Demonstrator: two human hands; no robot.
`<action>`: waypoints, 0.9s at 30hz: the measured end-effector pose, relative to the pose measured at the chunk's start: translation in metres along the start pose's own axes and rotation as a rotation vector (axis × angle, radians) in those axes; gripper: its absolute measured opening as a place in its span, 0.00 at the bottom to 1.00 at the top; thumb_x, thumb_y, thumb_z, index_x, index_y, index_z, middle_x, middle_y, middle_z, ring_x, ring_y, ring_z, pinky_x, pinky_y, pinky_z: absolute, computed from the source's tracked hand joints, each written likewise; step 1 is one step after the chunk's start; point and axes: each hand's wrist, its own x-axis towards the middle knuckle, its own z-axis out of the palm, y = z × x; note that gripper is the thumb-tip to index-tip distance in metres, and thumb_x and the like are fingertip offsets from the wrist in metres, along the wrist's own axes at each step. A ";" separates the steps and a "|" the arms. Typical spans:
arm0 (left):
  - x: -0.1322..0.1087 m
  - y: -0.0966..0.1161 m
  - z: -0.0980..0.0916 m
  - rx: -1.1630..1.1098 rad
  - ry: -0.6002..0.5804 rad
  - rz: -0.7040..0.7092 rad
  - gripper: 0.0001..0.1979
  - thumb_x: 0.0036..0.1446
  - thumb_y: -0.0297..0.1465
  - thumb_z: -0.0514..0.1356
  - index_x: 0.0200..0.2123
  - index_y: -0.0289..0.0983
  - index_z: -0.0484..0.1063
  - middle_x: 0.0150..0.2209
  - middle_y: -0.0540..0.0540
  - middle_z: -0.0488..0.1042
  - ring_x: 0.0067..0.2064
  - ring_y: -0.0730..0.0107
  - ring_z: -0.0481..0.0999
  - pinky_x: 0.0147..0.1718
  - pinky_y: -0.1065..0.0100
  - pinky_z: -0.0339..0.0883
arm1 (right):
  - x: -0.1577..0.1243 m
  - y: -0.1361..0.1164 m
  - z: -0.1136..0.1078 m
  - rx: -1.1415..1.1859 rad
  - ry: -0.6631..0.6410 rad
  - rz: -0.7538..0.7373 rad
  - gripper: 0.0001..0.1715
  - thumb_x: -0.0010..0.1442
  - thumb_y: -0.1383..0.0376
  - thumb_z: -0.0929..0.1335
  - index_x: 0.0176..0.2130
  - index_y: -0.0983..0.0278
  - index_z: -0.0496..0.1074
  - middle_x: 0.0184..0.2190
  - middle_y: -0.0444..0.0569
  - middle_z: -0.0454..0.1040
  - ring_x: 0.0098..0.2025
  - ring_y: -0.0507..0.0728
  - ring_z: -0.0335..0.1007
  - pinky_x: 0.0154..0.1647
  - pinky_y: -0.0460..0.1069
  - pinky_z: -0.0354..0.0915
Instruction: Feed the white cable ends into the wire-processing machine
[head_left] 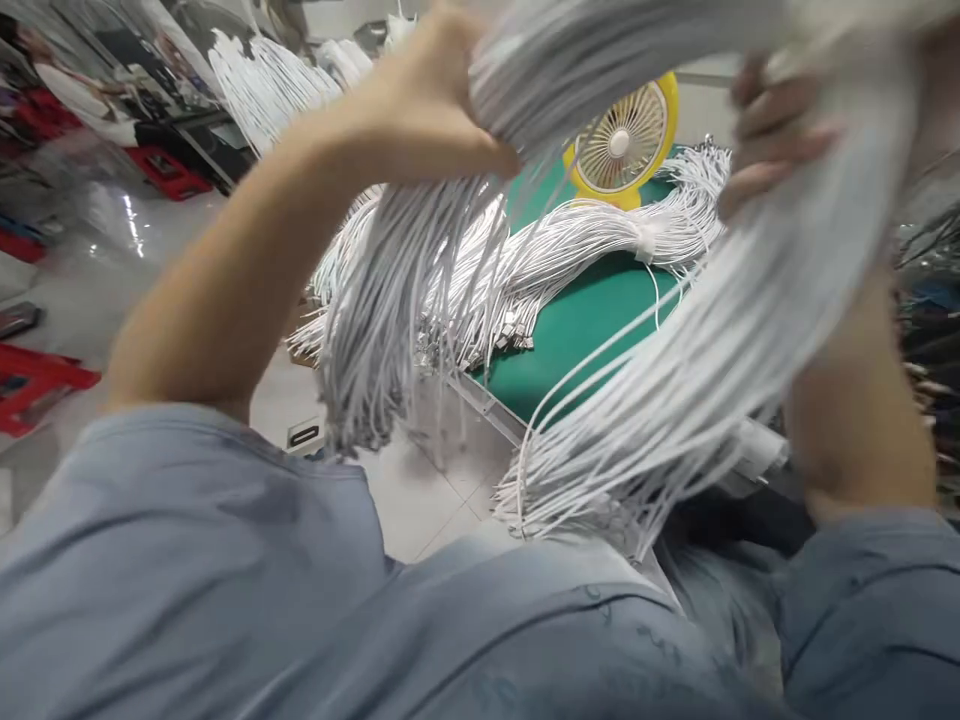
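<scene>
A thick bundle of white cables [750, 330] is lifted high in front of me and bends over in an arch. My left hand [442, 110] is wrapped round its left part, and loose cable ends hang below. On the right side my right hand [780, 135] has its fingers curled round the same bundle; motion blurs it. The right part of the bundle sweeps down toward my lap, where its ends spread out. Beyond it, another tied bundle of white cables [585, 235] with metal connectors [514, 332] lies on the green tabletop [592, 325].
A yellow fan [619, 145] stands at the back of the table. More white cables [266, 90] are piled at the back left. Red stools [45, 385] stand on the pale floor [420, 490] to the left. Another person [75, 95] is at the far left.
</scene>
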 end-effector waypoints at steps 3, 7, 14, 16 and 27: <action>0.048 -0.057 0.044 0.156 -0.135 -0.153 0.17 0.48 0.30 0.58 0.44 0.33 0.71 0.35 0.52 0.71 0.44 0.64 0.73 0.41 0.64 0.65 | 0.029 -0.026 -0.033 -1.251 0.685 -0.393 0.41 0.51 0.62 0.35 0.14 0.75 0.59 0.29 0.40 0.72 0.23 0.36 0.63 0.34 0.42 0.60; 0.078 -0.108 0.122 0.267 -0.231 -0.317 0.29 0.49 0.30 0.60 0.55 0.27 0.63 0.50 0.37 0.69 0.49 0.61 0.69 0.49 0.62 0.62 | 0.041 -0.043 -0.111 -1.734 1.117 -0.518 0.20 0.57 0.67 0.59 0.22 0.74 0.71 0.29 0.52 0.77 0.37 0.49 0.70 0.40 0.44 0.65; 0.106 -0.114 0.182 0.415 -0.244 -0.146 0.30 0.60 0.38 0.54 0.61 0.30 0.51 0.59 0.39 0.59 0.57 0.61 0.60 0.55 0.59 0.52 | 0.009 -0.014 -0.177 -2.777 0.968 -0.198 0.26 0.59 0.63 0.60 0.56 0.67 0.64 0.56 0.59 0.65 0.58 0.65 0.57 0.58 0.62 0.51; 0.124 -0.108 0.194 0.377 -0.312 -0.052 0.30 0.60 0.40 0.54 0.62 0.36 0.50 0.62 0.43 0.54 0.59 0.62 0.55 0.57 0.59 0.47 | 0.010 -0.002 -0.180 -2.819 0.610 0.145 0.23 0.62 0.61 0.57 0.51 0.65 0.69 0.49 0.57 0.71 0.53 0.64 0.62 0.55 0.61 0.51; 0.166 -0.098 0.228 0.523 -0.397 0.263 0.24 0.64 0.35 0.51 0.53 0.19 0.55 0.58 0.32 0.60 0.58 0.52 0.57 0.55 0.47 0.49 | 0.001 0.024 -0.172 -2.908 0.484 0.380 0.32 0.66 0.56 0.52 0.33 0.70 0.76 0.32 0.56 0.75 0.38 0.59 0.64 0.49 0.58 0.48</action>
